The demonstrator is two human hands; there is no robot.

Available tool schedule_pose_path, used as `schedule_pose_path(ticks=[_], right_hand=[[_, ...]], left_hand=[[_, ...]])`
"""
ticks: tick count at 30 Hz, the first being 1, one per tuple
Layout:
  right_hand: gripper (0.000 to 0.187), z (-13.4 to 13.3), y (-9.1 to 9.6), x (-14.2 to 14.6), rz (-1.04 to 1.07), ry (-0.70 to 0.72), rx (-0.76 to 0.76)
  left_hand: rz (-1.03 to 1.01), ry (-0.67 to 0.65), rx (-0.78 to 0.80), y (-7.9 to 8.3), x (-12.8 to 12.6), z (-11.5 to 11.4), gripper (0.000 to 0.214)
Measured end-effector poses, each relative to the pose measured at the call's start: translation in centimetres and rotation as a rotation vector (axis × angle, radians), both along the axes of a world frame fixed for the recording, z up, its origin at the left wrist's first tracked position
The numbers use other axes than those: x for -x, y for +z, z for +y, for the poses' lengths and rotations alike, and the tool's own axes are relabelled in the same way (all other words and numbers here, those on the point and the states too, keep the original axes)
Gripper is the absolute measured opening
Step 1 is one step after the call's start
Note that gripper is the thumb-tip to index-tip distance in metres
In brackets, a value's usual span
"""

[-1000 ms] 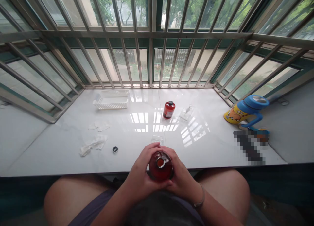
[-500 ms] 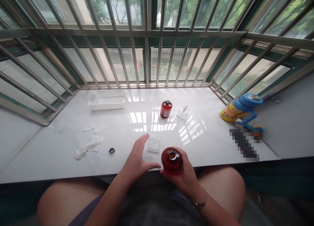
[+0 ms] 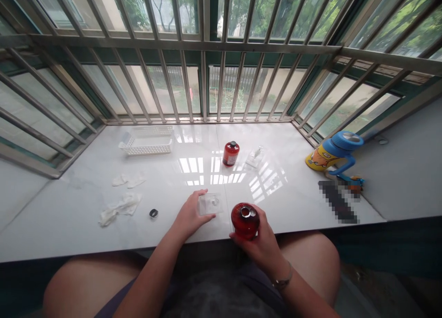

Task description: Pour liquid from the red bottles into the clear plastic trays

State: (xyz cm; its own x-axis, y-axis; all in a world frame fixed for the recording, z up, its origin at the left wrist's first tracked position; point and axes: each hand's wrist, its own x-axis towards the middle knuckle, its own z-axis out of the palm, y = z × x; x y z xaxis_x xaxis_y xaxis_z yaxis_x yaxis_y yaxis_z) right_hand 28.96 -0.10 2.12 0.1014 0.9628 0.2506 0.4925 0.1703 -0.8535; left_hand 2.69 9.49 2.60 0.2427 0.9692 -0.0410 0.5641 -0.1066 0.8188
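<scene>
My right hand (image 3: 260,237) is wrapped around a round red glass bottle (image 3: 243,226) at the counter's front edge. The bottle's open neck faces up toward me. The thumb and fingers of my left hand (image 3: 189,214) close around the left side of a clear square plastic piece (image 3: 210,204), which has a small round feature on it. A small black ring-shaped cap (image 3: 154,213) lies left of that hand. Farther back stands a second red bottle (image 3: 231,154) with a dark cap and a pale label.
Crumpled white tissues (image 3: 120,209) lie on the left of the white counter (image 3: 79,235). A white perforated basket (image 3: 147,147) sits at the back left. Another clear piece (image 3: 255,157) rests beside the capped bottle. A blue-and-yellow flask (image 3: 333,150) stands at right, near a blurred-out dark object (image 3: 338,202).
My left hand has moved onto the clear plastic piece and closed on its left side; the piece has shifted slightly. My right hand still holds the red bottle, now a little farther right.
</scene>
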Motion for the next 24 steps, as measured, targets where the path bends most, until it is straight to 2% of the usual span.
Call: schedule_pose_path(ticks=[3,6,11,15,24], right_hand=[[0.084,0.4,0.1,0.0,-0.038,0.03,-0.023],[0.079,1.0,0.5,-0.1,-0.082,0.064,-0.055],[0.075,1.9,1.2,-0.2,-0.179,0.112,-0.12],[0.076,2.6,1.7,-0.4,-0.276,0.16,-0.2],[0.075,3.4,3.4,-0.8,-0.462,0.202,-0.28]], left_hand=[[-0.038,0.05,-0.021,0.6,0.7,-1.6,0.068],[-0.071,0.096,-0.051,1.3,1.3,-3.2,0.073],[-0.083,0.088,-0.192,2.8,1.6,-5.3,0.077],[-0.059,0.067,-0.309,3.5,1.6,-6.0,0.076],[0.003,0.058,-0.35,3.2,1.5,-6.4,0.074]])
